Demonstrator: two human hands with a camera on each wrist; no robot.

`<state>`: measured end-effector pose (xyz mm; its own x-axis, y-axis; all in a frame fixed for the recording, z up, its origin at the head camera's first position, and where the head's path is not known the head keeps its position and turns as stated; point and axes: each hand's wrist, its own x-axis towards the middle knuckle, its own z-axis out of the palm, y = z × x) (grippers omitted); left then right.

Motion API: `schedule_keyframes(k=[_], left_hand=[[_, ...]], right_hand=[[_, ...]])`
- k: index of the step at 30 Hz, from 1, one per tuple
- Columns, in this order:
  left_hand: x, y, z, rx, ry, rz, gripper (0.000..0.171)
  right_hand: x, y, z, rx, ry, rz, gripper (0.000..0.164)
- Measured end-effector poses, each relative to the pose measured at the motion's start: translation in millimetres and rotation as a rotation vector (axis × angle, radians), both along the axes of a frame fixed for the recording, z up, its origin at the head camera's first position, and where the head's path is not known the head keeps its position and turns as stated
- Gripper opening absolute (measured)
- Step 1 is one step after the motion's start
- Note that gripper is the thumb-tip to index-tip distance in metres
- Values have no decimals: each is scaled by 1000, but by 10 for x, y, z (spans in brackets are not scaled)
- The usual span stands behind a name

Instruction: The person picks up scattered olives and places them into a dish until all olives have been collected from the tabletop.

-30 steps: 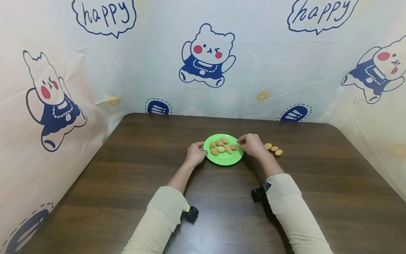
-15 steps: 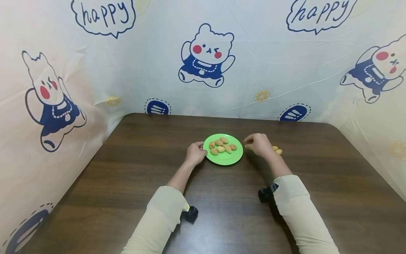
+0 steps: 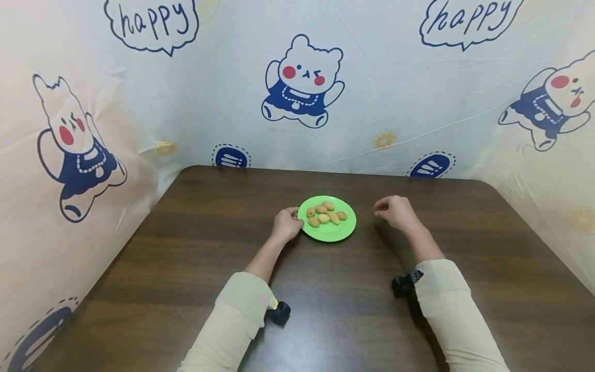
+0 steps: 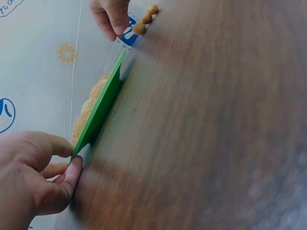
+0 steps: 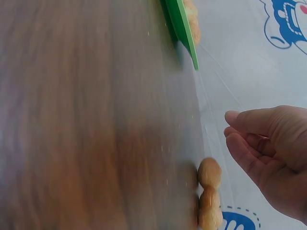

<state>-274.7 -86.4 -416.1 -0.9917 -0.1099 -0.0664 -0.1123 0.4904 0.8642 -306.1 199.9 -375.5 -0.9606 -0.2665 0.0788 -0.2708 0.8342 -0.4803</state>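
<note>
A bright green plate (image 3: 327, 235) carries several tan, almond-shaped nuts (image 3: 323, 218). My left hand (image 3: 286, 226) pinches the plate's left rim between thumb and fingers; the left wrist view shows the thumb at the table side of the rim. My right hand (image 3: 396, 212) hovers to the right of the plate, apart from it. In the right wrist view its thumb and fingers are relaxed, with nothing seen between them. Just below that hand, three more nuts (image 5: 209, 172) lie in a row on the table. In the head view the right hand hides them.
The brown wooden table (image 3: 186, 248) extends on all sides of the plate. Behind its far edge hangs a pale cloth (image 3: 386, 93) with cartoon bears. A small black camera (image 3: 403, 285) sits at the right wrist, and another black camera (image 3: 280, 313) at the left.
My right hand has moved right, away from the plate's edge, until it covers the loose nuts in the head view. The left hand and plate have stayed put.
</note>
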Motion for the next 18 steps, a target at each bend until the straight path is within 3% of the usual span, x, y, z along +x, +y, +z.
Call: schedule_keyframes(k=[12,18], left_hand=[[-6,11,-2,3,-18,6,46],[1,9,6,10,-7,1,45]], right_hand=[[35,243,2,13,-8,-44,25],[61,348,7,-27,-65,-93,27]])
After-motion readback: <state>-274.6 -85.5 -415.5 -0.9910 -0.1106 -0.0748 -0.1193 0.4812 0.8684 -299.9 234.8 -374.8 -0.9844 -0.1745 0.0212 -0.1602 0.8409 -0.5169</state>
